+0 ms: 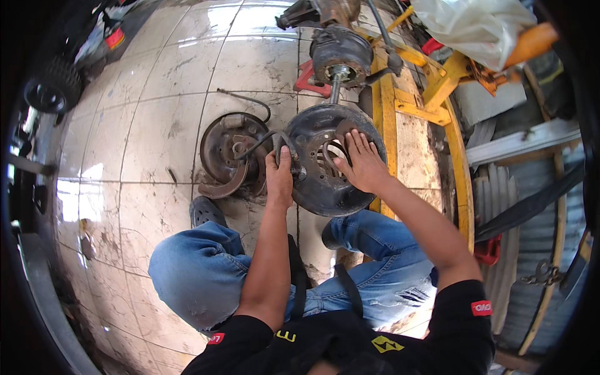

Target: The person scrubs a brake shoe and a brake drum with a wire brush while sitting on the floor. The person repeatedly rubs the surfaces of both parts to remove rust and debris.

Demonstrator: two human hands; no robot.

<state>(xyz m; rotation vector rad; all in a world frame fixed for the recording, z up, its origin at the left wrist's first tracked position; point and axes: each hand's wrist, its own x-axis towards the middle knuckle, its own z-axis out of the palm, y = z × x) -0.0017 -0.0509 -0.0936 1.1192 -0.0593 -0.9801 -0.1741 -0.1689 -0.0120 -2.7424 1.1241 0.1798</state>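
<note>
A dark round brake backing plate [337, 194] with a large centre opening is in front of me, below an axle shaft [335, 94]. At its left edge, my left hand [279, 178] is closed on the plate, thumb on the near side and most fingers hidden. A black cable [256, 148] loops past that hand. My right hand [365, 164] lies on the plate's right side, fingers stretched over a curved brown piece, its thumb by the opening. To the left, a second backing plate [215, 150] rests on the floor with a curved brake shoe [226, 185] at its near edge.
A rusty axle housing with a drum-like end [337, 53] stands beyond the plate, near a red stand [311, 81]. A yellow metal frame [459, 169] rises on the right. Pale tiles [150, 144] cover the floor; a tyre [53, 87] is far left.
</note>
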